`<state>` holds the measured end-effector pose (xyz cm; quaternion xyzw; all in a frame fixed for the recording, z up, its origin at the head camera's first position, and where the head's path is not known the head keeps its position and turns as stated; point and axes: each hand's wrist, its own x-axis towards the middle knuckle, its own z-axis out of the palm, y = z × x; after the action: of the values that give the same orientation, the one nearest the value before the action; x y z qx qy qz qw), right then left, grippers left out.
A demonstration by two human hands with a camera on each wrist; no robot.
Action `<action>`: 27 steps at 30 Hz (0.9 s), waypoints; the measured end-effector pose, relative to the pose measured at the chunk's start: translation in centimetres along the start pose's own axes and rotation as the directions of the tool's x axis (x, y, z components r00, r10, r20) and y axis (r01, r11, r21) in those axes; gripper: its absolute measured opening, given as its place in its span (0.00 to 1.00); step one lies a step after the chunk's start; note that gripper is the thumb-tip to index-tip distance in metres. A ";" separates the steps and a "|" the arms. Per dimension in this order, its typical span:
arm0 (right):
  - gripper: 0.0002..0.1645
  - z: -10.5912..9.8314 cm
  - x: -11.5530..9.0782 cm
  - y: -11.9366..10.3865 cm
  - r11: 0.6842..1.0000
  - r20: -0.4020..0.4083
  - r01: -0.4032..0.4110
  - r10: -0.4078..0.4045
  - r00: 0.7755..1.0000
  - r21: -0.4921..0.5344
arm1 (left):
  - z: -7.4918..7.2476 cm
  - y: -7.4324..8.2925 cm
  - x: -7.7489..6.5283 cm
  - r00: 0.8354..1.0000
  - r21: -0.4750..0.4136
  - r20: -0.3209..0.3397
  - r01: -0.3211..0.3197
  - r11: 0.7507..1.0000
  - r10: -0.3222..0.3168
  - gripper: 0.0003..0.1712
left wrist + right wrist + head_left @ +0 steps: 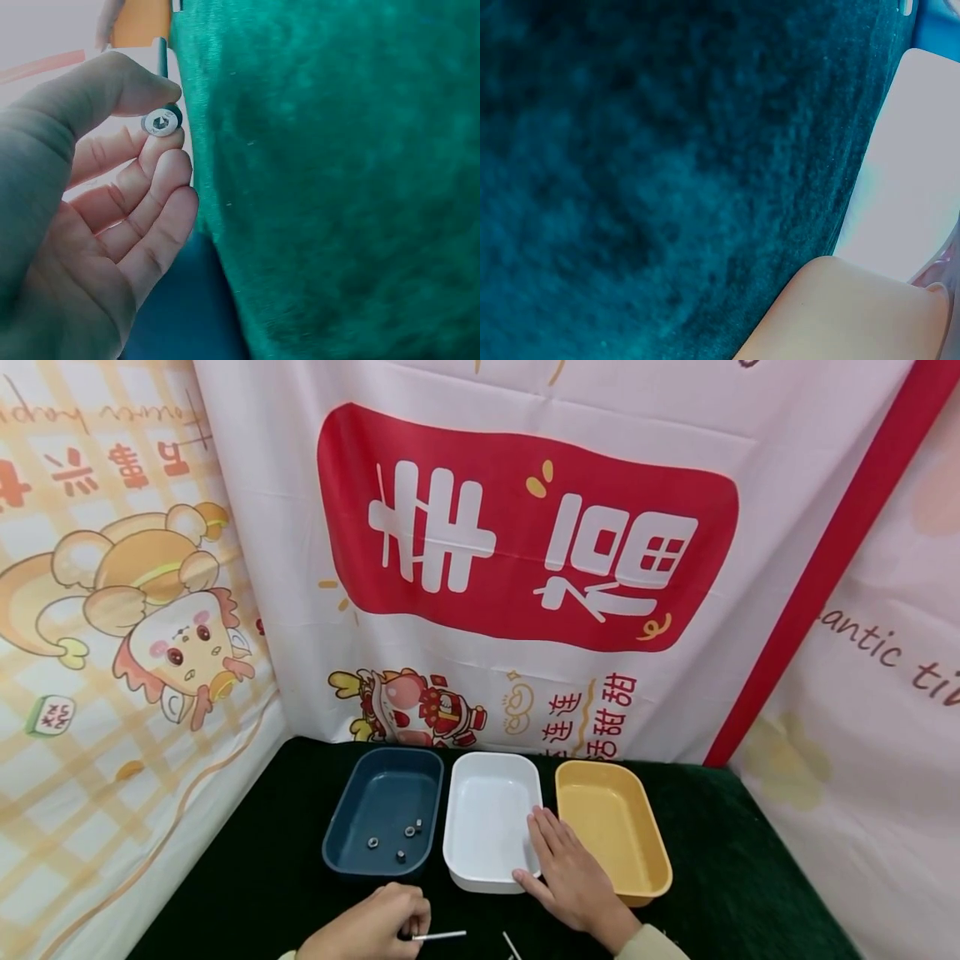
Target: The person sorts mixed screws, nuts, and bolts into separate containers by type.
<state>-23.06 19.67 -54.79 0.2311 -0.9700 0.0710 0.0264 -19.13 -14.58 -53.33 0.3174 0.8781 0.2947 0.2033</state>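
Fingers [160, 152] of left hand [378, 920] pinch bolt [160, 123]; right fingers [552, 835] straight, touching white tray [489, 827].

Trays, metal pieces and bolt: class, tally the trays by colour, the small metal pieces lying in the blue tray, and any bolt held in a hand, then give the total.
Blue tray: 1
White tray: 1
Yellow tray: 1
Small metal pieces in the blue tray: 4
Bolt held in the left hand: 1
Total: 8
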 end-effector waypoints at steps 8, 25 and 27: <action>0.58 -0.4 0.1 0.0 0.999 0.019 -0.023 0.022 1.000 0.027 | -1.7 1.3 0.1 0.997 0.085 -0.044 -0.067 0.994 0.071 0.07; 0.57 -0.2 0.0 0.0 1.000 0.013 -0.010 0.010 1.000 0.014 | -6.1 2.5 2.3 0.989 0.145 -0.100 -0.092 0.985 0.107 0.07; 0.57 -0.2 0.0 -0.1 1.000 0.013 -0.010 0.010 1.000 0.012 | -6.4 2.5 2.9 0.987 0.166 -0.110 -0.101 0.981 0.120 0.08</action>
<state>-23.02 19.65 -54.64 0.2267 -0.9709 0.0753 0.0184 -23.62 -13.54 -47.52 0.3627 0.8905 0.2528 0.1077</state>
